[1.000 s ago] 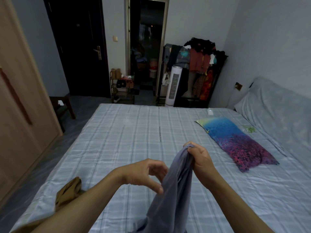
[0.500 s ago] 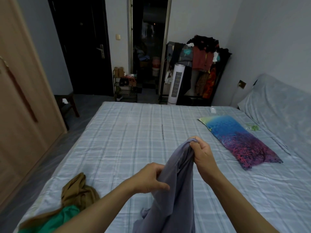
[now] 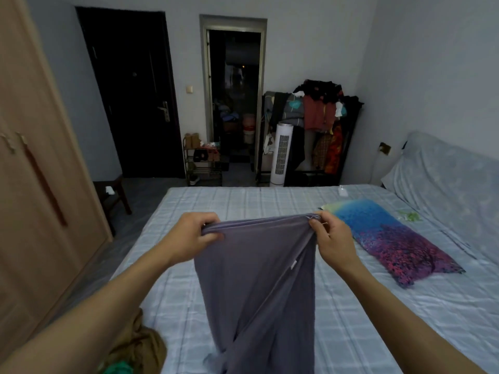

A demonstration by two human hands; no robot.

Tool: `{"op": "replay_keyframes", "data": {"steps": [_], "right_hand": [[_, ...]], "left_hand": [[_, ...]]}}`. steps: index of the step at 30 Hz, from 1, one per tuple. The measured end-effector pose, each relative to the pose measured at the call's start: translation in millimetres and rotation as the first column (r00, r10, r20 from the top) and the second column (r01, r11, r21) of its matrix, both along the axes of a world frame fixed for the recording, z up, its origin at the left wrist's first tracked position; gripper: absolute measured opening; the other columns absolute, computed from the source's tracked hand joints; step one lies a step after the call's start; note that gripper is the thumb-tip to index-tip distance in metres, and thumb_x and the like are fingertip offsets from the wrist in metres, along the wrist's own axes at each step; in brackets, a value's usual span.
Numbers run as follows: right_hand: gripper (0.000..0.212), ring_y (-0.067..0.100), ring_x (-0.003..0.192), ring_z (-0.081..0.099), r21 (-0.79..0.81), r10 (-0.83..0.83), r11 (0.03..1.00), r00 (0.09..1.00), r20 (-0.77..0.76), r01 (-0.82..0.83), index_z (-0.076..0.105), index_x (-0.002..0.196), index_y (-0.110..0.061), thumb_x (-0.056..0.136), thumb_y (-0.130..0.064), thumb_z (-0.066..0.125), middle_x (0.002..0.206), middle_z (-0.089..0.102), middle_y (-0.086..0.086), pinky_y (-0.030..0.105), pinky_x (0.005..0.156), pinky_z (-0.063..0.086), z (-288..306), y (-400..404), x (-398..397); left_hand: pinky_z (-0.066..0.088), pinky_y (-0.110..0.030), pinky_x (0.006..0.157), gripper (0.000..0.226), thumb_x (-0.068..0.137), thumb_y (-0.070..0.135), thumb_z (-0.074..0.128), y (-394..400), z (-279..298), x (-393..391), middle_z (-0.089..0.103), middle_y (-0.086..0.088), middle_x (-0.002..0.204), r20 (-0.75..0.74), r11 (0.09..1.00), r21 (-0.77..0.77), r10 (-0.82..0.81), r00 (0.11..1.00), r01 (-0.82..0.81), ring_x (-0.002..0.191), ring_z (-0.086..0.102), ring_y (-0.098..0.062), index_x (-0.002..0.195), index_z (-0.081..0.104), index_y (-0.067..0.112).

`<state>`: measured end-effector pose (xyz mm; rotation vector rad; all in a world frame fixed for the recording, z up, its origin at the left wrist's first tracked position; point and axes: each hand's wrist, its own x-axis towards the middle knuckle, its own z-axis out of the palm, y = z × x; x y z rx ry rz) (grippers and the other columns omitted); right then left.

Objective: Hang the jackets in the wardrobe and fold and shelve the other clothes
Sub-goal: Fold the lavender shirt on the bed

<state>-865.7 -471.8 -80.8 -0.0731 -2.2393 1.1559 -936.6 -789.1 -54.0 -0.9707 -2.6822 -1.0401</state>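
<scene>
Left hand [image 3: 195, 238] and right hand [image 3: 332, 240] each pinching a top corner of a grey-purple garment [image 3: 256, 287], stretched taut above the bed [image 3: 270, 206]; possibly trousers; spread apart, likely to straighten before folding; lower end trailing on the sheet.

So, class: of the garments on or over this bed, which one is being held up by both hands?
The grey-purple garment, pinched at its top edge by left hand and right hand. The brown garment lies crumpled on the bed.
</scene>
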Motion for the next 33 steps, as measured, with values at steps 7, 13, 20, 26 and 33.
{"op": "replay_keyframes", "data": {"steps": [7,13,20,26,33], "right_hand": [[0.014,0.012,0.063,0.052,0.140,0.013,0.990,0.968,-0.251,0.023,0.060,0.086,-0.010,0.097,-0.016,0.055,0.070,0.060,0.003,0.013,0.058,0.037,74.6,0.5,-22.0],[0.005,0.014,0.067,0.059,0.364,0.192,0.925,0.963,-0.191,-0.113,0.064,0.092,-0.011,0.091,-0.006,0.063,0.076,0.064,0.003,0.017,0.061,0.043,115.8,4.5,-18.6],[0.014,0.006,0.063,0.055,0.410,0.155,0.908,0.977,-0.144,-0.083,0.064,0.091,-0.011,0.085,0.002,0.063,0.074,0.061,-0.003,0.011,0.058,0.041,121.3,-4.1,-17.0],[0.017,0.031,0.063,0.059,-0.008,0.107,0.993,0.946,-0.307,-0.115,0.066,0.091,-0.019,0.091,-0.003,0.058,0.074,0.067,0.011,0.041,0.057,0.051,130.6,-9.4,-1.2],[0.017,0.008,0.074,0.065,-0.114,0.440,0.878,0.878,-0.186,-0.464,0.067,0.097,-0.009,0.095,0.002,0.054,0.080,0.072,-0.001,0.020,0.065,0.052,122.5,0.7,29.7]], "left_hand": [[0.040,-0.020,0.058,0.019,0.087,0.028,0.074,-12.9,108.4,8.2,0.061,0.005,0.071,-0.283,1.000,-0.004,-0.008,0.959,0.007,0.067,0.057,-0.012,0.077,0.060,0.021],[0.045,-0.023,0.065,0.010,0.090,0.019,0.069,-27.5,151.3,20.0,0.066,0.009,0.080,-0.337,0.996,0.072,0.079,0.938,-0.058,0.076,0.061,-0.007,0.083,0.065,0.026],[0.047,-0.023,0.064,0.011,0.089,0.019,0.071,-23.1,147.1,31.2,0.068,0.009,0.081,-0.300,0.976,0.170,0.182,0.936,-0.135,0.077,0.063,-0.007,0.081,0.068,0.027],[0.048,-0.016,0.061,0.021,0.088,0.016,0.072,-25.1,155.7,48.9,0.068,0.013,0.080,-0.261,0.956,0.292,0.111,0.959,-0.032,0.074,0.063,-0.005,0.079,0.068,0.034],[0.052,-0.026,0.068,0.010,0.079,0.026,0.081,-44.3,150.5,53.8,0.074,-0.005,0.082,0.150,0.956,0.292,-0.061,0.987,0.015,0.076,0.069,-0.013,0.080,0.075,0.018]]}}
